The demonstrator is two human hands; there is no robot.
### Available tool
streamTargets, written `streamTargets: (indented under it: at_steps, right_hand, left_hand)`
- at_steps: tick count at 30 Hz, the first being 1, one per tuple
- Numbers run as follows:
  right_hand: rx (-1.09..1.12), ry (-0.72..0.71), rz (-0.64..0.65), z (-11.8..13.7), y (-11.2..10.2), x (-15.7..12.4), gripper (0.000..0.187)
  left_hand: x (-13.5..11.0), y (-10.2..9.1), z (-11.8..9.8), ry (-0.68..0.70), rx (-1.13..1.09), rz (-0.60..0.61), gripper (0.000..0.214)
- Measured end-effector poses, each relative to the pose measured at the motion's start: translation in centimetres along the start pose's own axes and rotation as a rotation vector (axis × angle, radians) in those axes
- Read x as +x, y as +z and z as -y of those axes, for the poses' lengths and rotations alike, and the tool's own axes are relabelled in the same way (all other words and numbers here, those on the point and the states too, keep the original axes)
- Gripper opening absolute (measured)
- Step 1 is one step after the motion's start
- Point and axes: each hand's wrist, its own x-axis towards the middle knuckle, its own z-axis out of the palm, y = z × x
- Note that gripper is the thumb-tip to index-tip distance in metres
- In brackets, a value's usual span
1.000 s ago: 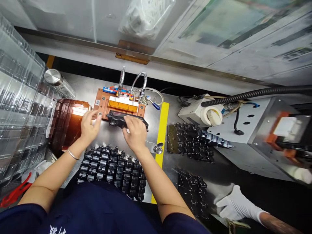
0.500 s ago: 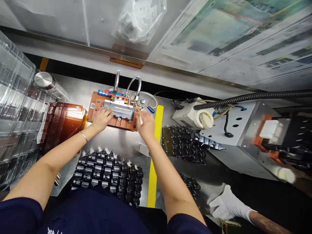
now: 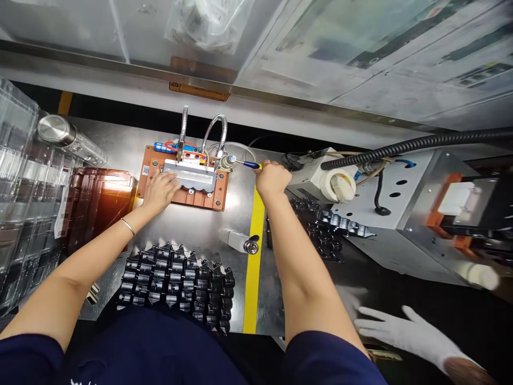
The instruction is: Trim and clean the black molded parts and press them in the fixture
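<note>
My left hand (image 3: 160, 191) lies with its fingers stretched out over the left end of a dark grey block (image 3: 194, 181) on the copper-coloured fixture (image 3: 220, 198). To the right, my right hand (image 3: 273, 179) is closed around the end of a screwdriver (image 3: 250, 164). Its blue handle with a yellow end sticks out leftward from the fingers, and its thin shaft points at the fixture's right side. Two flexible metal hoses (image 3: 218, 123) rise behind the block. A blue cylinder (image 3: 162, 147) lies along the fixture's back edge.
Black moulded parts (image 3: 172, 278) stand in rows near my body, with more (image 3: 320, 224) beyond the yellow tape (image 3: 252, 289). Clear trays (image 3: 20, 187), an amber box (image 3: 100, 203) and a steel flask (image 3: 68, 133) line the left. At lower right is another person's white-gloved hand (image 3: 412, 331).
My right hand has moved right from the fixture's right edge and taken hold of the screwdriver, whose handle has swung up. My left hand stays on the block. The gloved hand has shifted right.
</note>
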Motion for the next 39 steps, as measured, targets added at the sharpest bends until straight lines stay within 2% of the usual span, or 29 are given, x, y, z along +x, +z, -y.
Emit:
streamTargets:
  at_steps: [3, 5, 8, 11, 13, 15, 17, 19, 21, 24, 27, 30, 33, 35, 37, 39]
  right_hand:
    - [0.093, -0.007, 0.02, 1.8, 1.8, -3.0, 0.007]
    - [0.23, -0.02, 0.105, 3.1, 3.8, -5.7, 0.021]
    - [0.578, 0.043, 0.247, 4.3, 6.3, -9.7, 0.05]
    - [0.703, 0.095, 0.275, 4.2, 6.3, -13.6, 0.068]
    - [0.703, 0.066, 0.278, 3.8, 5.1, -16.2, 0.068]
    - [0.682, -0.02, 0.28, 3.3, 3.2, -18.6, 0.061]
    - [0.634, -0.131, 0.285, 3.1, 1.2, -20.4, 0.052]
    - [0.572, -0.227, 0.306, 3.3, -0.4, -21.7, 0.047]
    - [0.51, -0.27, 0.313, 3.9, -1.6, -22.6, 0.047]
    - [0.464, -0.221, 0.239, 5.3, -2.2, -23.7, 0.052]
    - [0.493, -0.111, 0.083, 6.9, -2.1, -24.9, 0.055]
    - [0.487, -0.051, -0.001, 8.2, -2.0, -26.1, 0.047]
    - [0.501, -0.029, -0.072, 8.9, -2.1, -27.1, 0.052]
    - [0.497, -0.086, -0.127, 8.9, -2.2, -27.6, 0.047]
    - [0.45, -0.203, -0.085, 8.9, -2.3, -28.0, 0.032]
    - [0.362, -0.298, 0.098, 9.3, -2.2, -28.8, 0.016]
  left_hand:
    - [1.2, -0.7, 0.6, -0.269, -0.016, -0.116, 0.038]
    - [1.8, -0.8, 0.9, -0.414, -0.022, -0.109, 0.043]
    - [1.3, -0.6, 0.3, -0.494, -0.032, -0.041, 0.044]
    - [-2.1, -0.9, -1.3, -0.496, -0.066, -0.067, 0.05]
    - [-5.5, -1.5, -2.7, -0.463, -0.119, -0.119, 0.053]
    - [-9.0, -2.5, -3.9, -0.375, -0.169, -0.152, 0.051]
    - [-11.7, -3.9, -5.0, -0.215, -0.187, -0.176, 0.042]
    - [-13.5, -5.4, -6.1, -0.036, -0.169, -0.234, 0.031]
    - [-14.5, -6.9, -7.0, 0.095, -0.129, -0.32, 0.029]
    - [-15.3, -8.7, -8.0, 0.191, -0.056, -0.413, 0.036]
    - [-16.2, -9.9, -8.7, 0.227, 0.037, -0.449, 0.036]
    - [-17.3, -10.9, -9.1, 0.263, 0.117, -0.453, 0.034]
    - [-18.1, -11.8, -9.6, 0.293, 0.135, -0.488, 0.037]
    - [-18.5, -12.5, -9.9, 0.285, 0.131, -0.533, 0.039]
    - [-18.9, -13.2, -10.2, 0.284, 0.127, -0.568, 0.04]
    - [-19.3, -13.6, -10.5, 0.327, 0.134, -0.556, 0.039]
